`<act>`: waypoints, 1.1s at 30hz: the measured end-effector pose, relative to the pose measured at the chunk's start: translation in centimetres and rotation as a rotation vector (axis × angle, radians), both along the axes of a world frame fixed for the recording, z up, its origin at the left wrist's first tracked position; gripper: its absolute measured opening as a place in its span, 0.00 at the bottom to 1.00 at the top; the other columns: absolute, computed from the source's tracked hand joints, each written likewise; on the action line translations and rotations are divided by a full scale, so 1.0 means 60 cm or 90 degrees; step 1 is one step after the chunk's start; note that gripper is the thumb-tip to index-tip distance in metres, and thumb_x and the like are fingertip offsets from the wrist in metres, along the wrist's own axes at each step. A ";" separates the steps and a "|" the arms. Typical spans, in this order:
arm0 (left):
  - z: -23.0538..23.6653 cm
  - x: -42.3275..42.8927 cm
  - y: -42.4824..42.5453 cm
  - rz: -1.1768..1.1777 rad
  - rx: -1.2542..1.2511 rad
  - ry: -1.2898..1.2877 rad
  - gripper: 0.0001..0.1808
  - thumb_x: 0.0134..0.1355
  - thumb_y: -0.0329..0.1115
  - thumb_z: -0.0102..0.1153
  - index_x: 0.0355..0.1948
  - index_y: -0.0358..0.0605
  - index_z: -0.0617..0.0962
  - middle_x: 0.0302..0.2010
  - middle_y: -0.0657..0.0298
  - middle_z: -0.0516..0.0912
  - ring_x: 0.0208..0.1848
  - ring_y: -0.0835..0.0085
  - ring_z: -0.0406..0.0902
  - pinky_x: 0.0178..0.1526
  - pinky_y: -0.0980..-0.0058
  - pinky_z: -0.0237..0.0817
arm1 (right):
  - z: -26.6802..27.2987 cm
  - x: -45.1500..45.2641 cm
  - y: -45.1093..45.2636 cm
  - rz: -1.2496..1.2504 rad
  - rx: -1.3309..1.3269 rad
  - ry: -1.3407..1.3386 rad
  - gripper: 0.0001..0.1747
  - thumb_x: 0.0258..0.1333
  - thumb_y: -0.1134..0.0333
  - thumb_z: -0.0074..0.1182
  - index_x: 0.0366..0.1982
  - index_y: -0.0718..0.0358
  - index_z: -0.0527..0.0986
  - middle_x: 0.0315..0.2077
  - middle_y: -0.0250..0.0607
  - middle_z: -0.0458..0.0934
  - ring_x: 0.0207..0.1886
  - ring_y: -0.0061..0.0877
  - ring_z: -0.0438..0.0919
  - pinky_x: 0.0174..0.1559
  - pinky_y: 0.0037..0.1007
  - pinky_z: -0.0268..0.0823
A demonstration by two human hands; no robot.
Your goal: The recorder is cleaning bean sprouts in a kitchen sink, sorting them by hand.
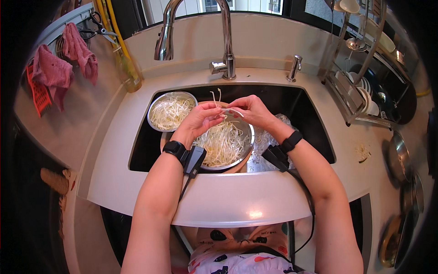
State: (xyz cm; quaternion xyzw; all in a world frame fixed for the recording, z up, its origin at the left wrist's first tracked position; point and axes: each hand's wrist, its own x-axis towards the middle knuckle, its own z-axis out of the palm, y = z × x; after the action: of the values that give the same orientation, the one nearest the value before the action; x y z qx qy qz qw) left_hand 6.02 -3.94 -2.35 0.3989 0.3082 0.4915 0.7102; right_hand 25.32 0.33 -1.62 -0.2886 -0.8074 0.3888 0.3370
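Above a large metal bowl (249, 144) of bean sprouts, my left hand (202, 118) holds a few bean sprouts (216, 97) between thumb and fingers, two of them standing upward. My right hand (251, 110) pinches a white sprout (236, 111) that spans the short gap between both hands. The large bowl rests on a round, wooden-looking board (239, 167) in the dark sink. A smaller metal bowl (150, 121), also filled with bean sprouts, is at the sink's back left. Clear plastic (265, 149) with loose pale bits lies right of the large bowl.
A chrome faucet (228, 54) arches over the sink (308, 113), with a soap dispenser (294, 68) to its right. A dish rack (342, 96) with plates stands at right, near a small pile of scraps (362, 153). Pink cloths (53, 70) and scissors (101, 31) hang at left.
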 end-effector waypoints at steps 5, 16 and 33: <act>-0.006 0.000 0.002 0.010 -0.004 0.018 0.05 0.51 0.24 0.55 0.30 0.40 0.73 0.30 0.62 0.78 0.32 0.76 0.77 0.35 0.82 0.72 | 0.002 -0.005 -0.010 -0.056 0.143 -0.080 0.09 0.40 0.67 0.56 0.25 0.66 0.77 0.16 0.42 0.75 0.20 0.21 0.74 0.26 0.23 0.65; -0.014 0.006 0.012 0.065 -0.013 0.009 0.04 0.50 0.23 0.56 0.28 0.39 0.73 0.28 0.61 0.77 0.30 0.75 0.77 0.34 0.82 0.73 | -0.006 0.023 0.022 -0.223 -0.036 0.070 0.12 0.39 0.67 0.52 0.28 0.66 0.76 0.21 0.40 0.77 0.24 0.24 0.76 0.29 0.25 0.68; -0.011 0.013 0.006 0.094 -0.029 0.179 0.04 0.49 0.25 0.57 0.27 0.38 0.75 0.27 0.59 0.78 0.29 0.71 0.78 0.32 0.78 0.73 | 0.021 0.008 -0.025 -0.111 0.440 -0.220 0.05 0.37 0.66 0.53 0.21 0.57 0.77 0.21 0.37 0.74 0.27 0.34 0.75 0.29 0.32 0.68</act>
State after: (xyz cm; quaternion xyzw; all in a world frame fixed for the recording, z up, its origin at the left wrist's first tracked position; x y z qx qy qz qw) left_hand 6.79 -3.56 -3.00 0.4240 0.4443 0.4748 0.6304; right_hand 25.78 -1.15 -0.38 -0.2871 -0.9078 0.0100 0.3054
